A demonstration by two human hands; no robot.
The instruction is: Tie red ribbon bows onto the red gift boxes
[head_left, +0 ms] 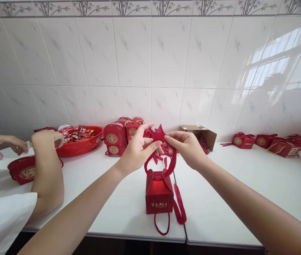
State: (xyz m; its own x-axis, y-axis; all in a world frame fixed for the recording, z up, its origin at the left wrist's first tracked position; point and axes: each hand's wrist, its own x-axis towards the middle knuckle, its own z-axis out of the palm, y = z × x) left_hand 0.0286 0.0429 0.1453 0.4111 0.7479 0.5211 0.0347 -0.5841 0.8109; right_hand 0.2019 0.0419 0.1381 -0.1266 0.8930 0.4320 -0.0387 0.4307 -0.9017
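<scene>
In front of me a small red gift box (pixel 159 198) stands on the white table, its curved top flaps drawn together and a cord handle hanging down its front. A dark red ribbon (pixel 172 164) runs up from the box's top to my hands. My left hand (pixel 143 147) pinches the ribbon between thumb and fingers, above the box. Close beside it, my right hand (pixel 183 145) pinches the same ribbon, with a pointed end sticking up between the hands. Another length of ribbon trails down the box's right side onto the table.
At left, a co-worker's hands (pixel 4 145) are over another red box (pixel 23 170). Behind are a red basin (pixel 86 145) of wrapped sweets, stacked red boxes (pixel 114 138) and an open cardboard box (pixel 206 134). Several ribboned boxes (pixel 243 140) stand at right. A seam divides the tabletop (pixel 219 205).
</scene>
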